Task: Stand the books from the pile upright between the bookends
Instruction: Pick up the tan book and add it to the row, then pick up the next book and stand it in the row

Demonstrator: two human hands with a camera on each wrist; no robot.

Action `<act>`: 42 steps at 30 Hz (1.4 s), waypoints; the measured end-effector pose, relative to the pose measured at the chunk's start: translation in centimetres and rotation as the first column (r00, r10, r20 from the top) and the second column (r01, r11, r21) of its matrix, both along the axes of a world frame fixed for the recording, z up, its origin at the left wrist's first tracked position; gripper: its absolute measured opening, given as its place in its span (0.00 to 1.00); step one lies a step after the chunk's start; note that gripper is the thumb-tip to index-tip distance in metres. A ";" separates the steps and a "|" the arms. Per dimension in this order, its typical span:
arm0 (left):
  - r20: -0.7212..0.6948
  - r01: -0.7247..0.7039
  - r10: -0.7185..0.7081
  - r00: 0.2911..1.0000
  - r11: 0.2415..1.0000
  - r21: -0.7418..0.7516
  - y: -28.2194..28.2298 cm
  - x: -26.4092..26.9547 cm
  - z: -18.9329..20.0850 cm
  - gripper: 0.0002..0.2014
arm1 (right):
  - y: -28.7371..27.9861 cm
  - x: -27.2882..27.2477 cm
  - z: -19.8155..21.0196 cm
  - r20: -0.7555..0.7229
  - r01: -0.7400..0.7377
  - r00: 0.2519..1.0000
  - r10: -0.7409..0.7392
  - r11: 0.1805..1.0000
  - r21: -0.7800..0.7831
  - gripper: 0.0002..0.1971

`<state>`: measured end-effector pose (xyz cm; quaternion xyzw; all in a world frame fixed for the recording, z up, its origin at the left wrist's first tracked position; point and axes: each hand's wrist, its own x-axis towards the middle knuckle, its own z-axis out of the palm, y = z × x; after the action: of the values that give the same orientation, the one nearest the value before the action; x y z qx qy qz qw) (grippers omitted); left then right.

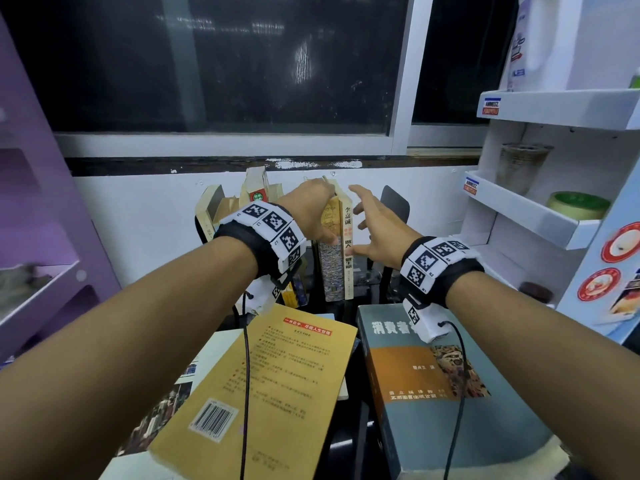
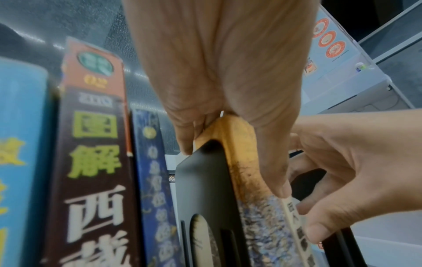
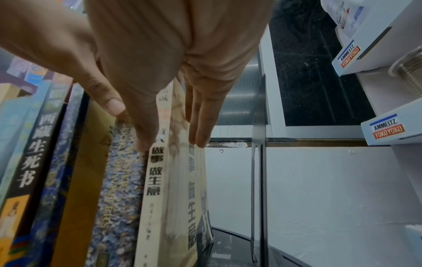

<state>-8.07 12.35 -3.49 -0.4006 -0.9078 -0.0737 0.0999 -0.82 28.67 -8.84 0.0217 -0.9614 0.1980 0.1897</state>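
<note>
While the row of upright books (image 1: 239, 202) at centre frame is only partly filled, the step in hand looks like settling the two newest books against each other. At lower left of the head view, a yellow book (image 1: 256, 386) lies flat on the pile, with a grey-blue book (image 1: 446, 393) flat to its right; both are yet to be stood. Just left of centre, the left hand (image 1: 311, 213) reaches forward, palm down, its fingers (image 2: 269, 162) curled over the top of the orange-spined book (image 1: 330, 258) and pinching it, with a black bookend (image 2: 205, 198) just beside it. Next to the right stands the cream book (image 1: 348, 251), touching the orange-spined one. The right hand (image 1: 377, 226) is spread, fingers (image 3: 200, 119) straight, resting on the cream book's cover and spine. To do this well, press the cream book leftward while the left hand steadies the row, then slide the right bookend (image 1: 394, 206), standing apart at right, up against it so nothing tips.
</note>
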 end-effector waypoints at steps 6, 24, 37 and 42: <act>0.000 0.053 -0.053 0.999 0.998 0.030 -3.1 3.7 0.2 0.42 | -0.3 4.1 1.4 0.035 0.007 0.999 -0.010 0.997 0.082 0.53; 0.260 -0.083 0.174 0.950 0.941 -0.327 -15.9 9.7 -6.4 0.42 | -7.1 13.9 -1.8 0.527 -0.181 0.849 0.023 0.951 0.250 0.37; 0.452 -0.134 0.280 0.847 0.935 -0.329 -18.0 10.2 -9.3 0.33 | -8.1 13.9 -3.5 0.624 -0.208 0.781 -0.003 0.942 0.264 0.42; 0.471 -0.137 0.270 0.840 0.945 -0.297 -18.4 10.7 -9.2 0.32 | -8.6 13.6 -3.8 0.658 -0.210 0.753 -0.021 0.939 0.270 0.41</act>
<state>2.64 -6.00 -12.66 -0.2773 -0.9414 -0.0491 -0.1858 12.76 20.06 -12.60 0.0322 -0.9835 0.0399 -0.1733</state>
